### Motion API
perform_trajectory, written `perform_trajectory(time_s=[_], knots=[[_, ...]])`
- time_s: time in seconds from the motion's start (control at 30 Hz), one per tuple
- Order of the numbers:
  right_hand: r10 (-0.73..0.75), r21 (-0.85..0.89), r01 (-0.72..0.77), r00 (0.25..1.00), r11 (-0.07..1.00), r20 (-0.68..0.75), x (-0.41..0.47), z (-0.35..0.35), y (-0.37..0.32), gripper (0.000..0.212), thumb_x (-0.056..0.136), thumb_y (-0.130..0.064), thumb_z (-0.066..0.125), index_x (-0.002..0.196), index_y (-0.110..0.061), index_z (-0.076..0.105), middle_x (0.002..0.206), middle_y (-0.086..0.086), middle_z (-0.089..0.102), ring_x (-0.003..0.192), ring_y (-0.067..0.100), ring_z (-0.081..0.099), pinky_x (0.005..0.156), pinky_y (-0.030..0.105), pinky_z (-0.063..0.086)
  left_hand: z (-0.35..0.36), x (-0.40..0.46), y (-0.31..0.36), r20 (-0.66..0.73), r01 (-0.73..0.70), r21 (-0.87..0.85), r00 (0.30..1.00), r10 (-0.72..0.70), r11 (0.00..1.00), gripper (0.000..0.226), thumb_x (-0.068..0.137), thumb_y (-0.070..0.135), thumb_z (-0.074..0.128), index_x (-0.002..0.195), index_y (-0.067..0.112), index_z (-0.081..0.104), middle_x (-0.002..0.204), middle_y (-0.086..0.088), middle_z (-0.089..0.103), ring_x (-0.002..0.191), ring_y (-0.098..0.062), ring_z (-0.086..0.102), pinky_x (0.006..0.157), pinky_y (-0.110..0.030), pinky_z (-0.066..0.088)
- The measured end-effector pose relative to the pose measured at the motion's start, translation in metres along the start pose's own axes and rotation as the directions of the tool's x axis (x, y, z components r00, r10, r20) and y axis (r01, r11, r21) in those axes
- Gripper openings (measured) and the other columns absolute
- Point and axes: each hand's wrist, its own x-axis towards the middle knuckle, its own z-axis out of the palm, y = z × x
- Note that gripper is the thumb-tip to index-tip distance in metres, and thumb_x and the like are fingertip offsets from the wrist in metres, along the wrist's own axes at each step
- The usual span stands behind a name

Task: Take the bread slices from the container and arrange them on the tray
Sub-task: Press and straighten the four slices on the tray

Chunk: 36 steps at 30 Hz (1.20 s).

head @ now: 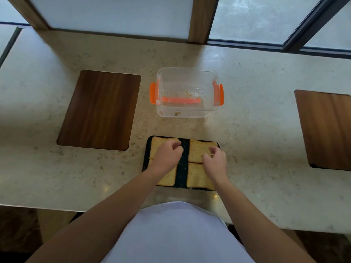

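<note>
Four bread slices [198, 153] lie on the black tray [182, 164], two columns, dark strip bare between. Left hand [167, 156] and right hand [215, 161] hover over them, fingers [177, 144] curled loosely, gripping nothing. Beyond the fingertips the clear container [187, 92], orange clips, holds crumbs only. Bare surface [256, 130] flanks both hands; wooden boards [99, 110] well apart outward.

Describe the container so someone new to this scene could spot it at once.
Start at the stone counter under the window. At its middle, just beyond the dark tray of bread slices, sits the container. It lies between two wooden boards, and it alone is clear plastic with orange clips at both ends, holding only crumbs.
</note>
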Motion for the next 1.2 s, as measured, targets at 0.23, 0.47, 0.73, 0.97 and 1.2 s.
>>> perform_trajectory(time_s=[0.23, 0.47, 0.73, 0.97, 1.2], knots=[[0.067, -0.078, -0.065, 0.998, 0.995, 0.021, 0.012, -0.016, 0.016, 0.052, 0.086, -0.02, 0.052, 0.136, -0.008, 0.048, 0.135, 0.013, 0.048, 0.121, 0.028, 0.048, 0.1, 0.045, 0.044, 0.041, 0.018, 0.008, 0.086, 0.12, 0.03, 0.989, -0.123, 0.992, 0.05, 0.091, 0.025, 0.049, 0.14, 0.016, 0.047, 0.135, -0.001, 0.056, 0.084, 0.002, 0.047, 0.061, -0.015, 0.035], [0.095, -0.061, -0.092, 0.994, 0.994, 0.051, 0.019, -0.012, 0.018, 0.054, 0.084, -0.023, 0.053, 0.136, -0.008, 0.048, 0.134, 0.012, 0.052, 0.115, 0.026, 0.052, 0.091, 0.038, 0.046, 0.048, 0.02, 0.007, 0.087, 0.166, 0.044, 0.982, -0.169, 0.985, 0.051, 0.091, 0.026, 0.049, 0.141, 0.015, 0.046, 0.125, 0.002, 0.059, 0.078, 0.002, 0.047, 0.063, -0.02, 0.036], [0.084, 0.01, -0.085, 0.994, 0.996, 0.069, 0.019, -0.006, 0.017, 0.051, 0.083, -0.025, 0.055, 0.132, -0.01, 0.051, 0.126, 0.008, 0.057, 0.095, 0.016, 0.05, 0.076, 0.032, 0.041, 0.04, 0.019, 0.008, 0.088, 0.198, 0.003, 0.976, -0.197, 0.98, 0.042, 0.088, 0.029, 0.05, 0.129, 0.017, 0.053, 0.106, 0.007, 0.056, 0.096, -0.012, 0.053, 0.072, -0.028, 0.042], [0.068, 0.03, -0.069, 0.996, 0.997, 0.057, 0.018, -0.007, 0.02, 0.042, 0.084, -0.022, 0.055, 0.124, -0.01, 0.054, 0.12, 0.006, 0.06, 0.085, 0.012, 0.051, 0.075, 0.034, 0.045, 0.035, 0.014, 0.008, 0.093, 0.185, 0.023, 0.978, -0.187, 0.982, 0.042, 0.087, 0.031, 0.05, 0.127, 0.018, 0.054, 0.111, 0.005, 0.057, 0.096, -0.01, 0.054, 0.071, -0.028, 0.043], [0.071, 0.01, -0.072, 0.997, 0.997, 0.04, -0.007, -0.018, 0.045, 0.053, 0.086, -0.021, 0.055, 0.136, -0.007, 0.048, 0.11, 0.004, 0.058, 0.07, 0.0, 0.051, 0.057, 0.024, 0.042, 0.038, -0.013, -0.007, 0.133, 0.165, 0.058, 0.976, -0.172, 0.985, 0.046, 0.092, 0.032, 0.05, 0.135, 0.014, 0.047, 0.103, 0.009, 0.058, 0.085, -0.005, 0.053, 0.066, -0.024, 0.042]])
